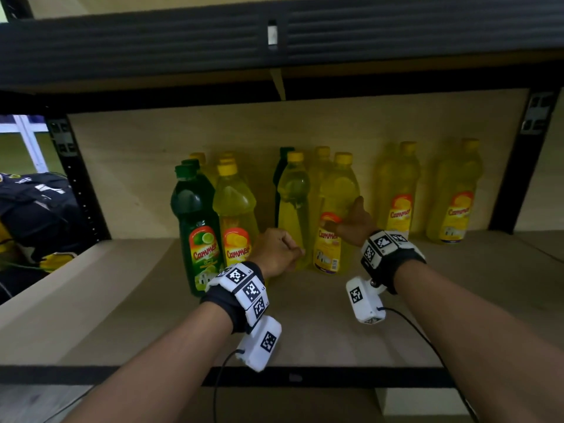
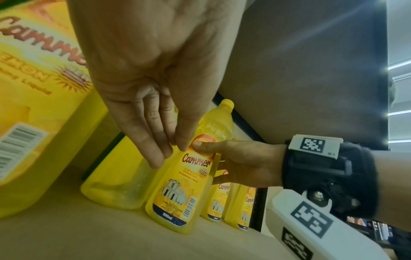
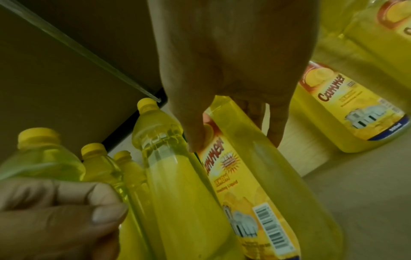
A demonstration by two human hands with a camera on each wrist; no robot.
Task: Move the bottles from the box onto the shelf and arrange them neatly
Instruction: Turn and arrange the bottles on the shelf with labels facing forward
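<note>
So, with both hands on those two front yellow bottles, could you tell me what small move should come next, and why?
Probably the left hand should turn the label-less-looking yellow plastic bottle so its label faces forward. The right hand already holds the neighbouring labelled yellow lemon bottle facing front, like the others.

Yellow bottles (image 1: 334, 215), yellow caps, red-and-yellow labels. One dark green bottle (image 1: 195, 221), green cap. Wrist bands (image 1: 244, 288): black, white blocks with black-and-white square codes.
</note>
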